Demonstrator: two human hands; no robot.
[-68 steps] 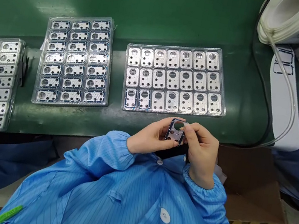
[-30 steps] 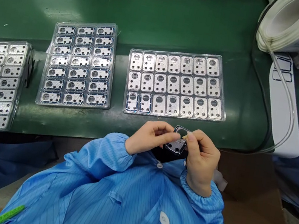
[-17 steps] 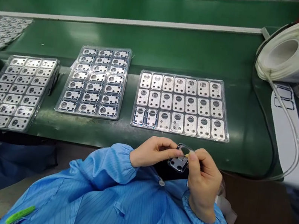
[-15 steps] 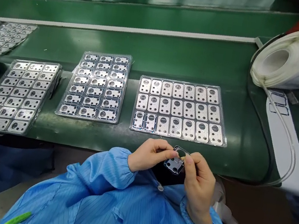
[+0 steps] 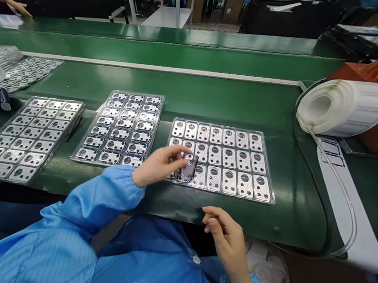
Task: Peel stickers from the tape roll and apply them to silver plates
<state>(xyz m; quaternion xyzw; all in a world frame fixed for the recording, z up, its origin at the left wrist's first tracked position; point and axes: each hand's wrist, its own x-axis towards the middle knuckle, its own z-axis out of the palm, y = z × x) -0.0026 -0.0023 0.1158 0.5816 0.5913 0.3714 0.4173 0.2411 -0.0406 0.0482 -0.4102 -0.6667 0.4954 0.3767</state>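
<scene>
My left hand [image 5: 160,165] pinches a small dark rectangular plate [image 5: 188,169] between thumb and fingers. It holds the plate tilted over the lower left part of a clear plastic tray [image 5: 234,195]. That tray carries rows of similar silvery plates with one large hole and smaller holes. My hand and the plate hide some of its pockets. Apart from the tray, my right hand [image 5: 226,239] hovers at the table's front edge. Its fingers are curled with the thumb against them, and whatever they may hold is too small to make out.
Two more filled trays stand to the left, a middle one [image 5: 156,128] and a far left one [image 5: 40,166]. A roll of white label strip [image 5: 354,108] lies at the right, with a dark cable [image 5: 317,172] beside it. Across the green bench [image 5: 218,98] is another person's hand [image 5: 19,6].
My left hand has carried the plate up and left, from in front of me to over the right tray. My right hand has let go of the plate and dropped lower. The view has tilted up.
</scene>
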